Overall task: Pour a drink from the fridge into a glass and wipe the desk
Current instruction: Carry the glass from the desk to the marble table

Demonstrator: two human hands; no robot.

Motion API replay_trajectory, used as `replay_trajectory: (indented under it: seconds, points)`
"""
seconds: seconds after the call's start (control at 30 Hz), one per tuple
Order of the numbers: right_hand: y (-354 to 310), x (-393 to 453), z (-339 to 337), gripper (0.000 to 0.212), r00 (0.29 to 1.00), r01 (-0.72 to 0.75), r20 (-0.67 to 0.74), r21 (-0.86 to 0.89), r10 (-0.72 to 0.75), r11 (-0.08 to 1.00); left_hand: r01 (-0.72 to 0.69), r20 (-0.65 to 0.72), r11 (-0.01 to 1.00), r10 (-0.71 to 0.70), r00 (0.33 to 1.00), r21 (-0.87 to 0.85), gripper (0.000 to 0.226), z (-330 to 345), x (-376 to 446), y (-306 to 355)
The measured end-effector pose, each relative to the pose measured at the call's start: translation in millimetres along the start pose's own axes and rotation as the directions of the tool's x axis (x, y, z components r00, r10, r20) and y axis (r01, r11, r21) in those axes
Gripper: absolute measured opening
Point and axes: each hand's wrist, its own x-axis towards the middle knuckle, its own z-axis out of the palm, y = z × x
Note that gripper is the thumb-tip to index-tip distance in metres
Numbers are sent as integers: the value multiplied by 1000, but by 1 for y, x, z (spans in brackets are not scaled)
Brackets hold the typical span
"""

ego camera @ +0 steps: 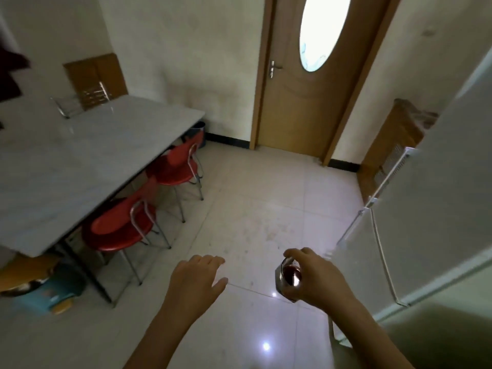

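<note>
Nearest the camera, my right hand (316,278) holds a small glass (288,278) from above, fingertips curled over its rim. Dark red liquid fills it close to the top, so I judge the pour done. My left hand (198,278) hangs empty beside it, palm down, fingers loosely spread, touching nothing.

Below both hands lies glossy tiled floor (253,209). At the right edge stands the fridge (426,235), its pale door near my right forearm.

Further out on the left, two red chairs (127,225) sit tucked under the desk (80,155), whose grey top looks bare apart from a wire rack (66,105) at its far end. No cloth is visible. A closed wooden door (306,89) stands beyond.

Hazards:
- Rim grip from above gives little control of tilt. A fast swing toward the desk could slop liquid onto the tiles.
- Wet tiles would be slippery underfoot.
- Chair backs project near the desk edge; clipping one could jolt the glass.
</note>
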Motion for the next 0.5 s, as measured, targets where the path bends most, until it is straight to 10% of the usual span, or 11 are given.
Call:
replay_trajectory:
  seconds: [0.5]
  points:
    - [-110, 276, -6, 63, 794, 566, 294, -37, -532, 824, 517, -62, 855, -519, 853, -45, 44, -1, 120, -112]
